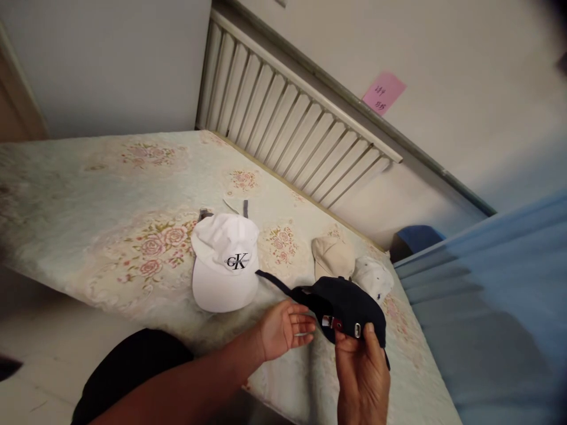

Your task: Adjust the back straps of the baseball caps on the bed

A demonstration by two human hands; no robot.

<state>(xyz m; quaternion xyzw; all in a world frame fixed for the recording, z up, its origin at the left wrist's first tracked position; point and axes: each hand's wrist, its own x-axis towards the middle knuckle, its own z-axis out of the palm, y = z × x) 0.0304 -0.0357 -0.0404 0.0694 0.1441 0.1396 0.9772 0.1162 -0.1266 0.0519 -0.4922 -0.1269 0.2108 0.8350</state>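
A black cap (pixel 349 304) sits at the near edge of a floral mattress (pixel 110 206), its back strap and metal buckle facing me. My right hand (pixel 363 372) pinches the strap by the buckle between thumb and fingers. My left hand (pixel 286 327) is held palm up with fingers spread, its fingertips just beside the cap's strap opening. A loose black strap end trails off to the left of the cap.
A white cap (pixel 225 262) with a black logo lies in the middle of the mattress. A beige cap (pixel 332 257) and a white speckled cap (pixel 374 277) lie behind the black one. A radiator (pixel 292 118) runs along the wall; a blue curtain (pixel 500 301) hangs at right.
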